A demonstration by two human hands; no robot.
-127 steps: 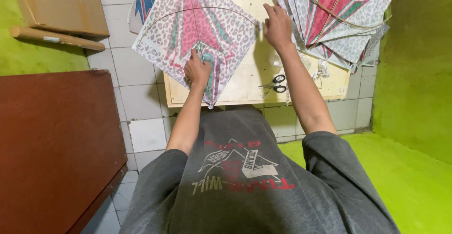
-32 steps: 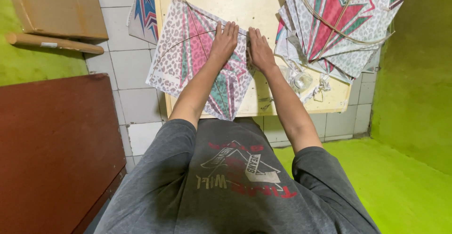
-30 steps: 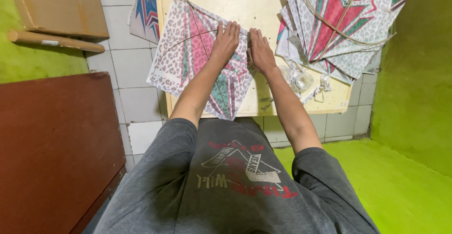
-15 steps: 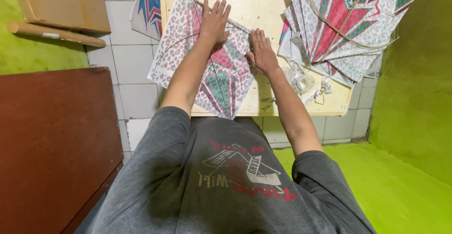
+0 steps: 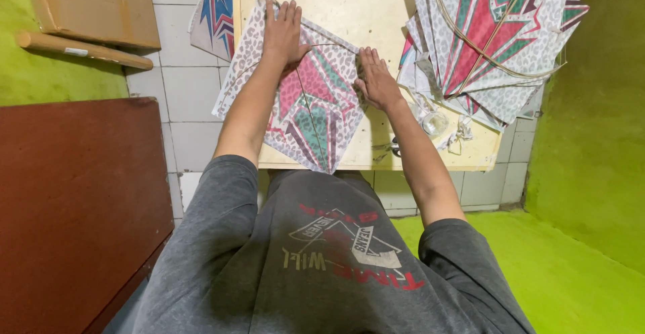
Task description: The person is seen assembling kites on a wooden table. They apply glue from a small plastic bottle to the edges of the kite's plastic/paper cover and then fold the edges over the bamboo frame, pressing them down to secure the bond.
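A paper kite (image 5: 316, 106) with a leopard-spot border and a pink and green star lies flat on a pale plywood board (image 5: 349, 5). Thin sticks cross its face. My left hand (image 5: 282, 28) presses flat on the kite's upper left part, fingers together and stretched out. My right hand (image 5: 376, 79) rests palm down on the kite's right edge, fingers spread. Neither hand grips anything.
A stack of finished kites (image 5: 490, 38) lies at the board's right end. Scissors (image 5: 393, 149) and a roll of clear tape (image 5: 433, 122) sit near the front edge. Another kite (image 5: 215, 12) lies on the tiled floor. A brown wooden table (image 5: 74, 200) stands left.
The kite has slid left and toward me on the board. My left hand moved up and left over its face; my right hand followed to its right edge.
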